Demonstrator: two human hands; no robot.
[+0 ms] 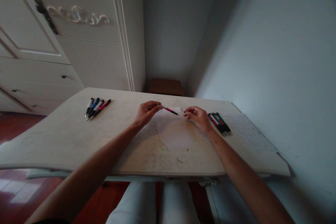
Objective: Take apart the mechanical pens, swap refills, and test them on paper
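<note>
A pink pen (171, 110) with a black grip end is pinched in my left hand (147, 112). It points to the right, over a lined sheet of paper (173, 133). Close to the pen's tip, a short gap away, is my right hand (197, 116). Its thumb and fingertips are pressed together; whatever they hold, if anything, is too small to make out. Several pens (219, 124) with black grips lie side by side just right of that hand. On the left of the table rests another group of pens (97, 108), white, blue and pink.
The white table (126, 162) has small dark bits near its front edge. A written sheet (249, 131) lies at the right, by the wall (288, 59). White cabinets (97, 59) stand behind at the left, and a brown stool-like object (166, 86) sits beyond the far edge.
</note>
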